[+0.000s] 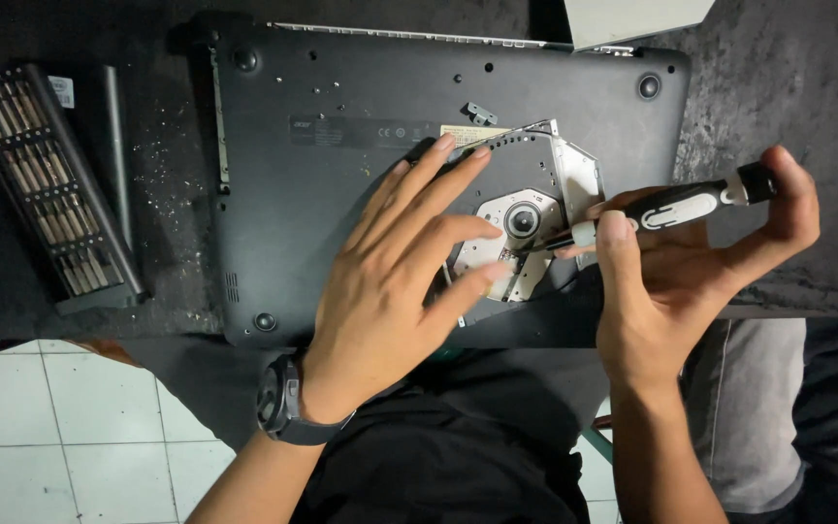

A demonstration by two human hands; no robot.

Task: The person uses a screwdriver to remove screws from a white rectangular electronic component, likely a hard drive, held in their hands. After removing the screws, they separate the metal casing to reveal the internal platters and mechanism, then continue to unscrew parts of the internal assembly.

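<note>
At the far left a bit case lay open on the dark table, its rows of bits showing. Beside it the laptop lay upside down, base up. The left hand, a watch on its wrist, rested flat with fingers spread, pressing on the laptop base and the edge of the optical drive. The drive sat pulled partly out, its metal top and hub exposed. The right hand was closed around a black screwdriver, whose tip met the drive near the hub.
</note>
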